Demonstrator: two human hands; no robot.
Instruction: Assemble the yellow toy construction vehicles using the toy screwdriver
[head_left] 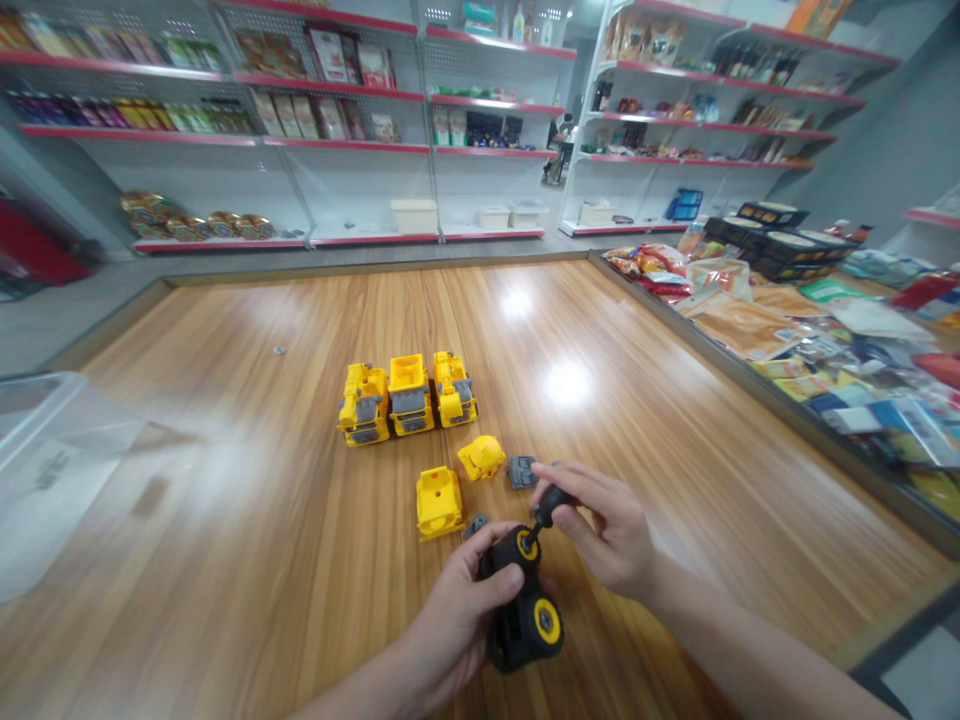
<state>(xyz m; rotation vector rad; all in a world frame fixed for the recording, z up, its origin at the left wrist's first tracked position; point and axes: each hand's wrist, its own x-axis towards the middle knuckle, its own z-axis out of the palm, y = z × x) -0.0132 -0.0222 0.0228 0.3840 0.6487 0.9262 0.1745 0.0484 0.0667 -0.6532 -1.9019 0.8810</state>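
Observation:
My left hand (469,610) is wrapped round a black toy truck chassis (510,625), its yellow-rimmed wheels turned to the right. A small black screwdriver (553,503) is pinched in my right hand (611,530), its tip at the hub of the upper wheel (527,543). The lower wheel (547,621) shows a grey hub. Just beyond my hands lie a yellow truck body (439,502), a yellow mixer-drum part (481,457) and a grey part (521,472). Another small grey piece (476,525) is partly hidden behind my left hand.
Three yellow toy trucks (410,394) stand in a row farther back on the wooden table (300,560). A clear plastic bin (56,470) is at the left edge, and a small metallic bit (279,350) lies far left. Packaged goods (757,320) are heaped beyond the right edge.

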